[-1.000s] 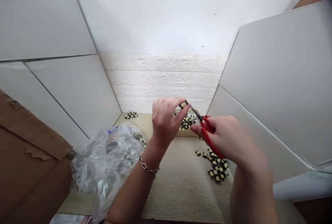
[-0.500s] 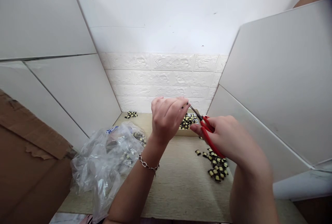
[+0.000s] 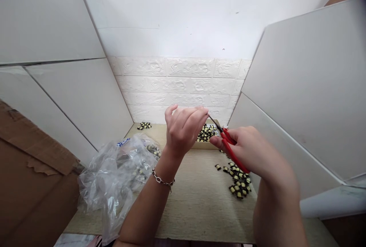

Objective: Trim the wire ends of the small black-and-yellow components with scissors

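Note:
My left hand (image 3: pixel 183 130) is raised over the middle of the table, its back towards me and its fingertips pinched together. Whatever they hold is hidden behind the fingers. My right hand (image 3: pixel 251 149) is wrapped round red-handled scissors (image 3: pixel 233 153). Their thin tips are close together and reach the fingertips of my left hand. Behind the hands stands a shallow box (image 3: pixel 204 145) filled with small black-and-yellow bobbin-like parts (image 3: pixel 206 133). More such parts lie in a loose pile (image 3: pixel 240 182) below my right hand.
A crumpled clear plastic bag (image 3: pixel 114 178) with some parts inside lies on the table (image 3: pixel 197 201) at left. A small cluster of parts (image 3: pixel 144 125) sits at the back left corner. Cardboard (image 3: pixel 34 170) stands far left. White panels (image 3: pixel 309 87) enclose both sides.
The scissors' tips, slightly apart before, have come together. A dark bit seen at my left fingertips is now hidden. My left index finger has lifted a little.

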### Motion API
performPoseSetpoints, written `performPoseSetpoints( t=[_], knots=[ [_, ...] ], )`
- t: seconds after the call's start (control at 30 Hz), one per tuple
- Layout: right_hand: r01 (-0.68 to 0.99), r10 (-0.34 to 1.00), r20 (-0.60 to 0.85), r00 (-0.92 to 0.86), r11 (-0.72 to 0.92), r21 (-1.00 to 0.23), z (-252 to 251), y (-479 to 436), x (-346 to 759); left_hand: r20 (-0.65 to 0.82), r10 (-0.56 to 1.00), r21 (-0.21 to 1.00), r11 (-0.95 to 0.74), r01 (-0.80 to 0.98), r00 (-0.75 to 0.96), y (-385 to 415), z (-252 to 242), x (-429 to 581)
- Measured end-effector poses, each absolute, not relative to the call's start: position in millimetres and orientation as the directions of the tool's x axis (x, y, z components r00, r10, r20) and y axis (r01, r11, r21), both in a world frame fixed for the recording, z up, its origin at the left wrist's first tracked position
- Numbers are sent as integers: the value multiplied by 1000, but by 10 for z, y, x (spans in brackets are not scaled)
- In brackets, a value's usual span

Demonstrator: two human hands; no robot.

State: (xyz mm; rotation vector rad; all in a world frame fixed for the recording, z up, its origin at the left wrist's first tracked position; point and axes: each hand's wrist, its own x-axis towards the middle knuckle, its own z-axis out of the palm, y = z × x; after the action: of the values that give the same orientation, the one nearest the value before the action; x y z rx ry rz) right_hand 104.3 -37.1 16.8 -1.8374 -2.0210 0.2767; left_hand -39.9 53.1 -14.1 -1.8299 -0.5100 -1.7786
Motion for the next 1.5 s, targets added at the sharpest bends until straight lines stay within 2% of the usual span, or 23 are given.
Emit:
performPoseSetpoints(
  t=[0.6, 0.9, 1.17, 1.33, 1.5],
  knots=[
    [890, 992, 116, -57, 103, -444, 159, -360, 1086, 998, -61, -55, -819, 571, 8, 511, -128, -396],
    [929, 982, 188, 24, 48, -368, 168, -377, 1019, 997, -57, -76, -786, 614, 50, 532, -147, -397],
    [957, 974, 182, 136, -81, -279, 158, -361, 970, 985, -36, -149, -666, 731, 168, 495, -120, -368],
    [956, 974, 173, 148, -96, -277, 162, -366, 984, 986, 39, -93, -664, 742, 159, 541, -150, -368],
    [930, 972, 165, 166, -99, -355, 204, -415, 1012, 991, 112, 29, -704, 709, 71, 602, -172, -353]
  ],
)
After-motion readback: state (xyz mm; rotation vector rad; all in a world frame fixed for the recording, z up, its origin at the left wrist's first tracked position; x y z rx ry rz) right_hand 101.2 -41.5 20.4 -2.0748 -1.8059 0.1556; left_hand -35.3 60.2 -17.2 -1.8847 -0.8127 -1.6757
